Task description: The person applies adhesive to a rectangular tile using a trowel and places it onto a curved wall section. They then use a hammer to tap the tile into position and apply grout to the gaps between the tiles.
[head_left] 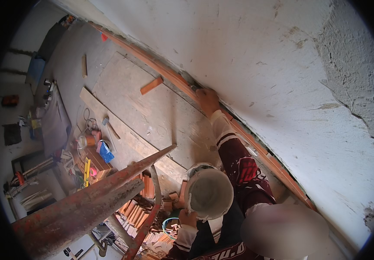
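Observation:
My left hand [189, 219] is closed on the rim of a round, cement-smeared bucket [209, 195], held low in front of my legs. Wet-looking grey material coats its inside. My right arm stretches up and forward to the wall, its maroon sleeve ending in a pale cuff. There my right hand [207, 102] has its fingers curled at the gap between a long reddish-brown ledge [152, 65] and the white plastered wall [247, 56]. Whatever those fingers hold is too small and hidden to name.
Rusty red scaffold pipes [96, 195] cross the lower left, close to the bucket. Far below are a long plank [122, 130], a hammer [111, 128], stacked reddish bricks [135, 212] and a yellow level [87, 172]. A reddish strip [151, 86] lies on the floor board.

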`<state>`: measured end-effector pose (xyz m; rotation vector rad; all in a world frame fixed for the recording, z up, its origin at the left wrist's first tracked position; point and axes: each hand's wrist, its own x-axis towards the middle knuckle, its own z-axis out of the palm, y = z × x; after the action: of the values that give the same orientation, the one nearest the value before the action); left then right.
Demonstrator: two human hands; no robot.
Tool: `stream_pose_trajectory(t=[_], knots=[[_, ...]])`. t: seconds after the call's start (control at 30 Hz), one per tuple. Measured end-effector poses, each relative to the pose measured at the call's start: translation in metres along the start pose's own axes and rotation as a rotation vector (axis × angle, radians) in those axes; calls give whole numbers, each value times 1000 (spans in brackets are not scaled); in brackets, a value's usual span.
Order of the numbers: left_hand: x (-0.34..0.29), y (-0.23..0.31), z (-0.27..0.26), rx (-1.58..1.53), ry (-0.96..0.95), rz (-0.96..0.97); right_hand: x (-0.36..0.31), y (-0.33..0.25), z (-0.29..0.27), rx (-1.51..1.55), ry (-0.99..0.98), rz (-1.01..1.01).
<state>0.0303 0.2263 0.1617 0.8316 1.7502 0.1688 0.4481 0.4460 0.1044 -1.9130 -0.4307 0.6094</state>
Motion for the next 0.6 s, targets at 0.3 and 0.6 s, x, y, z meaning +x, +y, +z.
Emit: stream_pose_trajectory(t=[0.3, 0.6], knots=[[21, -22, -9, 69, -33, 177, -17, 33, -30, 82, -41, -52], [30, 31, 7, -97, -68, 111, -42, 57, -50, 206, 12, 183]])
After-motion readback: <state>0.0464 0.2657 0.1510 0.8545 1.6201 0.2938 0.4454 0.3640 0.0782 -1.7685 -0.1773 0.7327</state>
